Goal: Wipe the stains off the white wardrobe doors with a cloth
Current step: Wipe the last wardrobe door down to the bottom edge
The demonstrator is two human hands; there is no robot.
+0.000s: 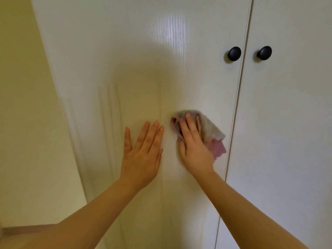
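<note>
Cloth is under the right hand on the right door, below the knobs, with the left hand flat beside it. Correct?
Not quite. The head view shows the cloth under the right hand on the left door, left of the gap between the doors, not on the right door. It is below the knobs, and the left hand lies flat beside it.

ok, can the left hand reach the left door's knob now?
Probably yes: the left hand is flat on the door, holding nothing; bare panel runs up to the knob, above the right hand and cloth.
</note>
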